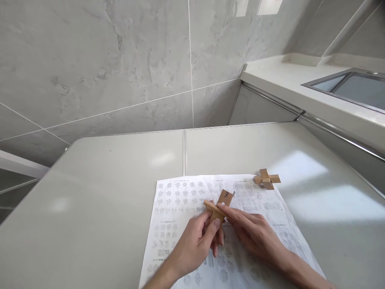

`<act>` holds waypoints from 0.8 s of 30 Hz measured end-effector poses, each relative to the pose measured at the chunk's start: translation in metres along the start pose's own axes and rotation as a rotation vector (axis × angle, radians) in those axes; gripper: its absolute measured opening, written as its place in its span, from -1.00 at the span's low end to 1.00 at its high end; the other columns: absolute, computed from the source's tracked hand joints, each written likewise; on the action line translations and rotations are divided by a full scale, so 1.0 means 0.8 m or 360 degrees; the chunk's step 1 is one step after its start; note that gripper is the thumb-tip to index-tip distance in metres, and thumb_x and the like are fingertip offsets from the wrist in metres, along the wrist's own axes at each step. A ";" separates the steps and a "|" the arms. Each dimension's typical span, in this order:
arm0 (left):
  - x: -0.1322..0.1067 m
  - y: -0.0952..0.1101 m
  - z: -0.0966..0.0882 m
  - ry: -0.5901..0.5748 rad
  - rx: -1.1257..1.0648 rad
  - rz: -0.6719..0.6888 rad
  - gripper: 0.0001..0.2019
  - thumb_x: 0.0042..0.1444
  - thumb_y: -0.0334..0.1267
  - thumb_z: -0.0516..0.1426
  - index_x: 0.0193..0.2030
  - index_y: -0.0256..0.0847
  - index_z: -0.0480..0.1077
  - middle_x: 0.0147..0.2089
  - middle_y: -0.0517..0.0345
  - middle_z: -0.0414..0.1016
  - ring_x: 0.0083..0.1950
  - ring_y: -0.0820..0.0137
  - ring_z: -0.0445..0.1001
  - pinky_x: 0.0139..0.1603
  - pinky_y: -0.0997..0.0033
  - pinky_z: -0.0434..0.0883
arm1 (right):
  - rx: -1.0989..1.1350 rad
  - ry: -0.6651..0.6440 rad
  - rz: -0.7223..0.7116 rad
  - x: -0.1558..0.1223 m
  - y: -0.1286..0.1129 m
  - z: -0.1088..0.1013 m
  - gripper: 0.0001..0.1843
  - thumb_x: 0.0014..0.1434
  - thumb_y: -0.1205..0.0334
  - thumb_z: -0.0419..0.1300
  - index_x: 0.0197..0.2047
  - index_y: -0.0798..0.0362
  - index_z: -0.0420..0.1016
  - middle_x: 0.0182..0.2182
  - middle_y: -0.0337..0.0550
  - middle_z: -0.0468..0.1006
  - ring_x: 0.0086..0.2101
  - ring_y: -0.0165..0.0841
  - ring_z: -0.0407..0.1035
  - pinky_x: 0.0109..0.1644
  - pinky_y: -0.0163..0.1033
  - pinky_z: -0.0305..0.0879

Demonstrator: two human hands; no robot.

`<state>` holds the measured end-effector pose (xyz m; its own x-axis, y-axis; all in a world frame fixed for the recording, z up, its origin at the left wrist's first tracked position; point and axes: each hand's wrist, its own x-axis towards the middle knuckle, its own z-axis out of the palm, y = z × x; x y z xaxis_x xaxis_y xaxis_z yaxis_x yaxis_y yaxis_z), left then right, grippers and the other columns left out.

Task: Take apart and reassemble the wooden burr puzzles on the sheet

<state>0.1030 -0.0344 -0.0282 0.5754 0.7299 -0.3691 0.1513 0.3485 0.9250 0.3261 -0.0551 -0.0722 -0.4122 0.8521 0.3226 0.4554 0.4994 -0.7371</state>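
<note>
Above the printed sheet, my left hand (195, 245) is closed around wooden puzzle pieces, its thumb pressing on their near side. One is a flat wooden piece (225, 197) with a dark handwritten mark, pointing away from me. Across it lies a narrow wooden stick (209, 204), its end sticking out to the left. My right hand (255, 233) is closed on these pieces from the right, with its fingertips on top. How the pieces fit together is hidden by my fingers. An assembled wooden cross-shaped puzzle (266, 179) rests at the sheet's far right corner.
A large white paper sheet (168, 237) with rows of small diagrams lies on the glossy pale table (99, 208). A seam crosses the table top. Behind stands a grey tiled wall (120, 60). At the right is a white counter (276, 76) with a sink (355, 88).
</note>
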 end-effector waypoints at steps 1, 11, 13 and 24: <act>0.000 0.000 0.000 0.0007 0.0000 0.0009 -0.53 0.56 0.18 0.00 0.01 -0.22 0.43 -0.30 0.21 0.49 -0.45 0.46 0.40 -0.31 0.38 0.41 | 0.0041 -0.0043 -0.0023 0.000 -0.001 0.001 -0.22 0.55 0.51 -0.07 0.66 -0.30 0.03 0.15 -0.04 0.73 -0.14 -0.25 0.75 -0.17 -0.21 0.66; 0.000 -0.003 0.002 0.0010 -0.0074 0.0075 -0.53 0.57 0.14 0.02 0.19 -0.24 0.47 -0.16 0.05 0.59 -0.32 0.37 0.51 -0.21 0.30 0.50 | -0.0270 0.0349 -0.0180 -0.005 0.001 0.001 -0.47 0.49 0.49 0.18 0.42 -0.10 0.45 0.04 -0.01 0.81 -0.14 -0.17 0.78 -0.21 -0.18 0.74; 0.000 -0.004 0.002 0.0009 -0.0071 0.0068 -0.54 0.56 0.13 0.04 0.19 -0.23 0.48 -0.13 0.03 0.62 -0.32 0.37 0.54 -0.18 0.29 0.52 | -0.0309 0.0384 -0.0209 -0.003 -0.002 -0.001 -0.52 0.49 0.49 0.19 0.37 -0.05 0.49 0.00 0.02 0.82 -0.16 -0.16 0.78 -0.23 -0.18 0.75; -0.002 0.001 0.008 0.0036 -0.0036 0.0089 -0.54 0.55 0.12 0.08 0.18 -0.23 0.54 -0.11 -0.05 0.72 -0.34 0.38 0.56 -0.24 0.35 0.56 | -0.0400 0.0468 -0.0322 -0.001 -0.001 0.000 -0.60 0.49 0.50 0.21 0.31 0.05 0.55 -0.08 0.02 0.84 -0.27 -0.17 0.79 -0.35 -0.19 0.74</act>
<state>0.1073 -0.0395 -0.0265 0.5643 0.7614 -0.3190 0.1013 0.3197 0.9421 0.3263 -0.0562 -0.0720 -0.2869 0.7236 0.6278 0.5815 0.6524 -0.4861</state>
